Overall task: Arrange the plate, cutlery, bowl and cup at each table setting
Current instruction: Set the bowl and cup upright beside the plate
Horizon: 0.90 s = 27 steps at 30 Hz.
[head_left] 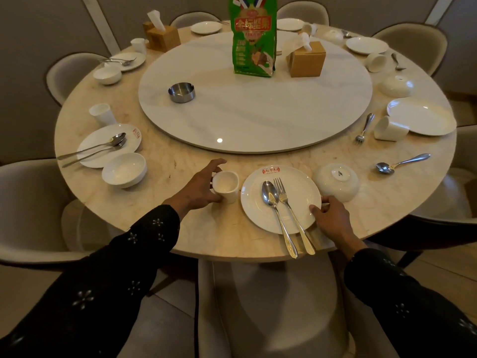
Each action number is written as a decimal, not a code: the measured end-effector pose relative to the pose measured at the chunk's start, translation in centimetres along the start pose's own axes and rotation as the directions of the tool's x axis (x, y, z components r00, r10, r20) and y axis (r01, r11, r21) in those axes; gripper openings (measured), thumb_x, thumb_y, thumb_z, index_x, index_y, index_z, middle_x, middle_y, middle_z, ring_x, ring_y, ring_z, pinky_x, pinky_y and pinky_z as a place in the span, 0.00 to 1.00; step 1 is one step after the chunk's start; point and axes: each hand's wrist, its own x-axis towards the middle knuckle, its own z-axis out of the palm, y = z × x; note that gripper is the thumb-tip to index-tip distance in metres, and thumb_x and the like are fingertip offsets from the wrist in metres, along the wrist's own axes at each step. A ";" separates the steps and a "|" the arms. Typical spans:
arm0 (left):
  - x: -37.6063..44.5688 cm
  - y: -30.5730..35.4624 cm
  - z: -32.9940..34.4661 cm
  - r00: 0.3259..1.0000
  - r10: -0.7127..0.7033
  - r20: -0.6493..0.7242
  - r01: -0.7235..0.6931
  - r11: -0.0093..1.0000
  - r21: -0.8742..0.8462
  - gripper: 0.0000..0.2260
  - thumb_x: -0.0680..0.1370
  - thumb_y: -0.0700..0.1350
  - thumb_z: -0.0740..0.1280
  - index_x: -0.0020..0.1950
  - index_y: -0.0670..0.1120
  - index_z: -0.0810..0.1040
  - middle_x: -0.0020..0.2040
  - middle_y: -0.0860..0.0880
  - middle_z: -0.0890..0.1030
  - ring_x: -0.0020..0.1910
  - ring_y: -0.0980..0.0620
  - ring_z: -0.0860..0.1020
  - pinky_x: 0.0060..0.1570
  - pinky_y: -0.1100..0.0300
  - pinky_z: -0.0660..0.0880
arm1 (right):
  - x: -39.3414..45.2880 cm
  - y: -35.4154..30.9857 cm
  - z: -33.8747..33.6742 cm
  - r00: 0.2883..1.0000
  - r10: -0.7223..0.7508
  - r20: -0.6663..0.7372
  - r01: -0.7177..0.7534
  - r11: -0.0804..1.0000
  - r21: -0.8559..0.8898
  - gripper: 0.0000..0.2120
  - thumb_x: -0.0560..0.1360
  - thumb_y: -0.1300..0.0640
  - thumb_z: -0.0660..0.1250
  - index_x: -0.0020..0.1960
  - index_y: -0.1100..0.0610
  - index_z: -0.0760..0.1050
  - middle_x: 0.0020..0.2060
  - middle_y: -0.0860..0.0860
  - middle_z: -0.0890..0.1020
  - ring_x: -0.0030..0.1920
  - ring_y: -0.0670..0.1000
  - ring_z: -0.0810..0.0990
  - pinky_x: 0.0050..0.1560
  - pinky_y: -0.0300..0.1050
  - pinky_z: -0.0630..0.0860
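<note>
Fingers (325, 205) of right hand (333, 218) hidden under plate (296, 182) rim.

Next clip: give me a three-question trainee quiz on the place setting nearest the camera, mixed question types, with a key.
1. True or false: the bowl beside the nearest plate stands right way up.
2. Multiple choice: the left hand is holding A) a fork, B) the cup, C) the metal ashtray.
3. Fill in: the spoon and fork lie across the nearest plate with their handles pointing toward the ____ edge of the table.

Key
1. False: it is upside down, base showing.
2. B: the fingers curl round the cup, left of the plate.
3. Near: the handles overhang the plate's rim, where the right hand pinches it.
</note>
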 end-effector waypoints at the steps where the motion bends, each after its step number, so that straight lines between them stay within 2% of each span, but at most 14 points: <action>1: 0.0 -0.1 0.1 1.000 0.003 -0.004 -0.003 1.000 0.003 0.43 0.66 0.34 0.77 0.74 0.54 0.60 0.61 0.49 0.70 0.57 0.49 0.74 0.56 0.60 0.72 | 0.0 0.0 0.0 1.000 -0.002 0.000 0.002 1.000 -0.003 0.18 0.77 0.56 0.67 0.64 0.61 0.71 0.58 0.58 0.79 0.56 0.56 0.78 0.57 0.52 0.74; 6: -0.1 -0.2 0.5 0.999 0.006 -0.037 -0.005 1.000 0.022 0.44 0.66 0.35 0.77 0.75 0.54 0.59 0.61 0.50 0.69 0.58 0.48 0.74 0.56 0.59 0.72 | 0.0 0.1 0.0 1.000 -0.010 0.005 0.010 1.000 -0.001 0.18 0.77 0.56 0.67 0.64 0.60 0.71 0.58 0.58 0.79 0.56 0.56 0.77 0.56 0.51 0.73; 11: -0.4 -0.2 0.7 0.999 -0.013 -0.047 0.014 0.999 0.029 0.45 0.66 0.37 0.78 0.76 0.54 0.56 0.61 0.50 0.69 0.58 0.48 0.74 0.61 0.53 0.74 | 0.1 0.2 0.0 1.000 -0.014 0.008 0.014 1.000 -0.002 0.17 0.77 0.56 0.67 0.63 0.60 0.71 0.57 0.57 0.79 0.54 0.55 0.77 0.56 0.50 0.73; 14: -0.7 -0.4 0.9 0.998 -0.043 -0.037 0.044 0.999 0.022 0.48 0.66 0.40 0.79 0.77 0.54 0.53 0.64 0.50 0.68 0.63 0.48 0.71 0.66 0.47 0.70 | 0.2 0.2 -0.2 1.000 -0.019 0.024 0.019 1.000 -0.014 0.16 0.77 0.56 0.67 0.62 0.61 0.71 0.56 0.57 0.79 0.49 0.51 0.74 0.52 0.47 0.71; 17: -1.2 -0.3 0.7 0.994 -0.082 -0.078 0.083 0.996 0.020 0.50 0.65 0.47 0.80 0.78 0.53 0.52 0.70 0.48 0.66 0.68 0.49 0.67 0.65 0.53 0.66 | 0.2 0.0 -0.7 0.999 -0.020 0.049 0.021 1.000 -0.010 0.17 0.77 0.55 0.67 0.63 0.61 0.71 0.54 0.56 0.79 0.49 0.51 0.74 0.51 0.45 0.70; 19: -1.3 0.3 0.4 0.986 -0.053 -0.157 0.058 0.998 0.031 0.45 0.67 0.49 0.79 0.77 0.52 0.55 0.71 0.49 0.67 0.70 0.50 0.66 0.62 0.57 0.65 | 0.1 -0.1 -1.3 0.999 -0.018 0.036 0.018 1.000 0.024 0.16 0.78 0.53 0.66 0.62 0.60 0.72 0.51 0.55 0.79 0.49 0.51 0.74 0.49 0.45 0.70; 22: -0.8 2.3 0.1 0.958 0.066 -0.278 -0.063 0.998 0.018 0.35 0.71 0.50 0.76 0.73 0.50 0.62 0.68 0.50 0.71 0.66 0.51 0.70 0.60 0.59 0.67 | -0.2 0.0 -2.6 0.999 -0.041 -0.025 0.042 0.997 0.057 0.13 0.78 0.53 0.65 0.60 0.58 0.73 0.49 0.51 0.78 0.49 0.49 0.75 0.48 0.43 0.69; 24: -0.1 4.1 0.6 0.954 0.124 -0.273 -0.126 0.992 0.010 0.32 0.72 0.50 0.75 0.72 0.50 0.66 0.66 0.52 0.72 0.64 0.54 0.71 0.60 0.60 0.67 | -0.5 0.0 -3.7 0.995 -0.062 -0.075 0.066 0.996 0.054 0.11 0.78 0.54 0.65 0.59 0.57 0.75 0.50 0.51 0.79 0.48 0.48 0.75 0.47 0.41 0.69; 27: 0.9 7.3 2.5 0.963 0.196 -0.183 -0.201 0.980 -0.010 0.25 0.73 0.51 0.74 0.67 0.50 0.71 0.62 0.54 0.75 0.59 0.57 0.73 0.56 0.63 0.69 | -0.7 -0.3 -5.9 0.983 -0.090 -0.159 0.101 0.993 0.062 0.08 0.78 0.55 0.66 0.56 0.55 0.77 0.49 0.49 0.80 0.48 0.47 0.77 0.41 0.36 0.69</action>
